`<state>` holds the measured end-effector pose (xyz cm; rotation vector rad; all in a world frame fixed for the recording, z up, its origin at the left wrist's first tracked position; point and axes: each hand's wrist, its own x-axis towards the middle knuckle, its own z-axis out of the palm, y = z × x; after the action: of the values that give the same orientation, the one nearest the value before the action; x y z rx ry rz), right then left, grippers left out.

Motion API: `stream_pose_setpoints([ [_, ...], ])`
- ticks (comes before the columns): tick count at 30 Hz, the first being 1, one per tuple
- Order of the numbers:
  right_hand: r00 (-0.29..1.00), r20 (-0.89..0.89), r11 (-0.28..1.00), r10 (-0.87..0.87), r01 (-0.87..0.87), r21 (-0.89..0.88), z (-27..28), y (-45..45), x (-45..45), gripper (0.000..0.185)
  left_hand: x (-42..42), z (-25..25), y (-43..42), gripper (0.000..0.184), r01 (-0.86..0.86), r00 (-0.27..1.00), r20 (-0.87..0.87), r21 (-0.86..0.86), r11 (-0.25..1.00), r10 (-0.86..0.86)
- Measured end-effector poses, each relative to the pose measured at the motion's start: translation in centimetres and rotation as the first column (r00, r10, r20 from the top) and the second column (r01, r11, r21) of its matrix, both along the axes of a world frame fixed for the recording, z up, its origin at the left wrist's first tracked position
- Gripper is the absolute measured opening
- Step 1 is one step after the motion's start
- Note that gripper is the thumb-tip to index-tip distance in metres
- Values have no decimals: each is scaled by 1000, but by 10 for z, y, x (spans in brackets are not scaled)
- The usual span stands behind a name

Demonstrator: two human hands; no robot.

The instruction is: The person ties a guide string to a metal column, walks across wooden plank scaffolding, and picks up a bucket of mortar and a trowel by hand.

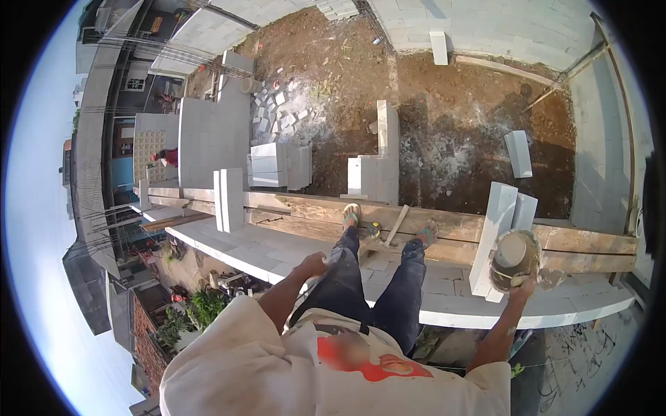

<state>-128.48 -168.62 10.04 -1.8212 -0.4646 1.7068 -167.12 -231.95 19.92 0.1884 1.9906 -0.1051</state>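
My left hand (313, 265) hangs in front of my left thigh, its fingers curled, with nothing visible in it. My right hand (527, 286) is at the near rim of a round bucket (494, 276) that holds grey mortar (512, 249). The fingers are closed around what looks like the handle of a trowel (551, 279), its mortar-coated blade showing right of the hand. Just behind the bucket, white blocks (494, 232) stand across the planks. A hammer (397, 225) and a small yellow-black tape measure (373, 229) lie between my feet.
I stand on wooden planks (451, 225) along a white block wall (444, 305). More blocks (229, 200) stand on the planks to the left. Below, the dirt floor (444, 90) holds block rubble (277, 111) and a stack of blocks (268, 165). Behind the wall edge, the ground drops away.
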Motion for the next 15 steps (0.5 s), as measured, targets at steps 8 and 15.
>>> stream_pose_setpoints([
  [8,933,-99,938,345,-348,-8,-51,82,67,25,52,-23,45,79,-77,981,155,-223,972,113],
  [15,597,625,794,503,-605,-62,-6,16,-5,45,68,-57,36,101,-72,978,148,-437,897,150],
])
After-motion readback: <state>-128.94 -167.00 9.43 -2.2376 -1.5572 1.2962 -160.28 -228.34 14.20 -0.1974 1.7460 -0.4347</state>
